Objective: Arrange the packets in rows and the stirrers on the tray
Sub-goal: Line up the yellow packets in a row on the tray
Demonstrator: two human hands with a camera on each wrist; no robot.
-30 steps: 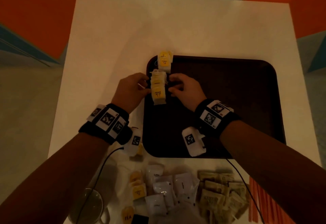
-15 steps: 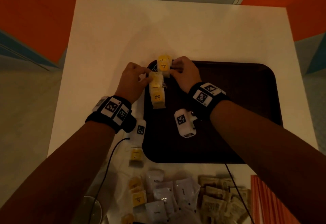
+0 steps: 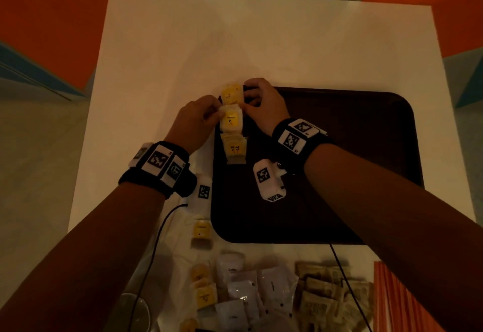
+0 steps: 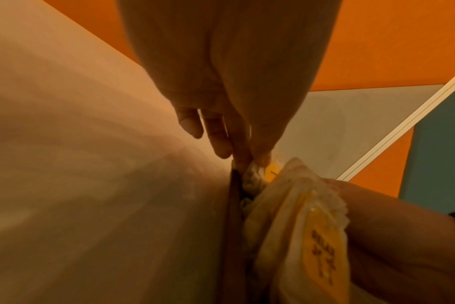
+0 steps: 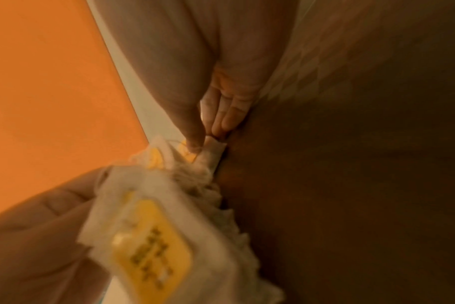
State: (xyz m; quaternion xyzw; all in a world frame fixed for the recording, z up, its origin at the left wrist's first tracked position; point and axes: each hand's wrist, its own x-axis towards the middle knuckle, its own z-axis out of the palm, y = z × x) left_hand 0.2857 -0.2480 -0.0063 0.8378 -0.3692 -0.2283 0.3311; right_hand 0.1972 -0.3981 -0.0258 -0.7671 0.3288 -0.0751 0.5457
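Observation:
A dark brown tray (image 3: 339, 148) lies on the white table (image 3: 183, 44). Three yellow tea packets form a column along its left edge: the top packet (image 3: 231, 94), the middle packet (image 3: 231, 119) and the lower packet (image 3: 234, 148). My left hand (image 3: 215, 116) pinches the middle packet's left edge; the left wrist view shows its fingertips (image 4: 257, 158) on the packet's white rim. My right hand (image 3: 247, 97) pinches the top packet's right edge, and its thumb (image 5: 195, 142) presses the paper in the right wrist view.
At the table's near edge lie white packets (image 3: 235, 287), brown packets (image 3: 326, 292), yellow packets (image 3: 203, 292) and orange stirrers (image 3: 392, 300). A lone yellow packet (image 3: 201, 231) sits beside the tray's near left corner. A glass (image 3: 136, 313) stands at the near left.
My right hand has gone from the middle packet up to the top packet at the tray's far left corner. My left hand has shifted slightly farther along the column.

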